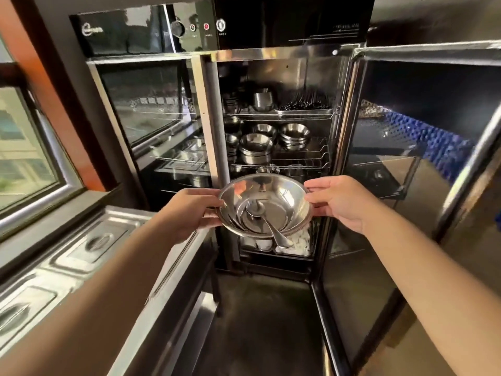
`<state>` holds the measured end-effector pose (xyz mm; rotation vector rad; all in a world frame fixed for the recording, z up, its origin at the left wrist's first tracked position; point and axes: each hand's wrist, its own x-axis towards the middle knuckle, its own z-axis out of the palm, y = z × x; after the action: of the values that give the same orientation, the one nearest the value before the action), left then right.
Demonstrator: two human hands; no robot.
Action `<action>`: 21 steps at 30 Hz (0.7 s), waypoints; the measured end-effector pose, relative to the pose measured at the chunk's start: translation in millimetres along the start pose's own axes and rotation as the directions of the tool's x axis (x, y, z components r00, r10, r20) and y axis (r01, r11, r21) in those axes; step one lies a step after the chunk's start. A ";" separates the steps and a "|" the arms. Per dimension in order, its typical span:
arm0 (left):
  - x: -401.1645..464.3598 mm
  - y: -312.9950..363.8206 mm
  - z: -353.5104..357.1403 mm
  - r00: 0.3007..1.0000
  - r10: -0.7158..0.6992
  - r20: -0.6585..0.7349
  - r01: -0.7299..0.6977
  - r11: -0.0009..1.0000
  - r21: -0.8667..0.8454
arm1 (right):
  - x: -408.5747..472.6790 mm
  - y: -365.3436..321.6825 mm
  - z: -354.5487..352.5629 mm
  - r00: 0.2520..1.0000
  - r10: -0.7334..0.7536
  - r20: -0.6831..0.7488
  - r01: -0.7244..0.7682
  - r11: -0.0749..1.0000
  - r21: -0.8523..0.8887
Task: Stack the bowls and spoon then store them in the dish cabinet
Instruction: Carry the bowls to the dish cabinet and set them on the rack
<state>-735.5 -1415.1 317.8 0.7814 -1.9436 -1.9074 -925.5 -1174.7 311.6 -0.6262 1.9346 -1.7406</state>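
A stack of shiny steel bowls [287, 198] hangs in the air in front of the open dish cabinet [282, 85]. A steel spoon [271, 226] lies inside the top bowl, its handle sticking out over the near rim. My left hand [192, 210] grips the stack's left rim. My right hand [344, 202] grips the right rim. The stack is level with the cabinet's lower wire shelves, just outside the opening.
The cabinet's right door [385, 185] stands open toward me; its left glass door [151, 109] is closed. Wire shelves hold steel bowls [256, 147], cups and utensils. A steel counter with lidded pans [81, 245] runs along the left under a window [24, 147].
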 end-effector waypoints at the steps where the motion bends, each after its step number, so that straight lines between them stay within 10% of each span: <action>1: 17.1 3.2 1.7 1.000 -0.002 0.003 0.002 1.000 -0.001 | 17.6 0.0 -2.3 1.000 0.004 -0.005 -0.004 1.000 0.015; 21: 363.4 17.6 31.2 0.985 -0.045 0.169 0.053 0.998 -0.043 | 301.5 21.8 -21.9 0.969 0.134 -0.208 -0.140 0.990 -0.017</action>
<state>-1048.5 -1598.7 277.0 0.6808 -1.9841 -2.1019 -1177.8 -1339.9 281.1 -0.3232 2.0938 -1.7498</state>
